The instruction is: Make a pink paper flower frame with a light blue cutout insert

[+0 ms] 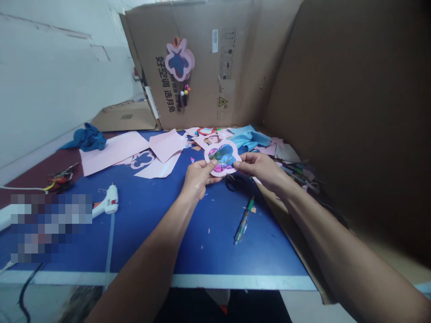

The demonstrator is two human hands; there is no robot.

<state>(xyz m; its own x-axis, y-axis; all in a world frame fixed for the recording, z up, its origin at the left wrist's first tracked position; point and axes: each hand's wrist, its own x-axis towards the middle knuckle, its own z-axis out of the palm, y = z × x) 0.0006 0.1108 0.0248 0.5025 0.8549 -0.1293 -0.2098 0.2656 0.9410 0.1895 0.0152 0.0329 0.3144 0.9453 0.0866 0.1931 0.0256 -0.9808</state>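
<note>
Between my hands is a pink flower-shaped paper cutout (222, 154) with a shiny blue, green and magenta middle. My left hand (199, 176) pinches its lower left side, thumb on the front. My right hand (258, 167) grips the right edge between thumb and fingers. Just under the cutout, dark-handled scissors (235, 182) lie on the blue table, partly hidden. Nearer to me rests a clear pen with a green grip (245, 220).
A white glue gun (109, 201) sits at left by its cord. Pink paper sheets (114, 150), scraps and blue cloth (247, 137) cover the back. A similar flower ornament (180, 63) hangs on the cardboard wall (245, 89); more cardboard (353, 112) stands at right.
</note>
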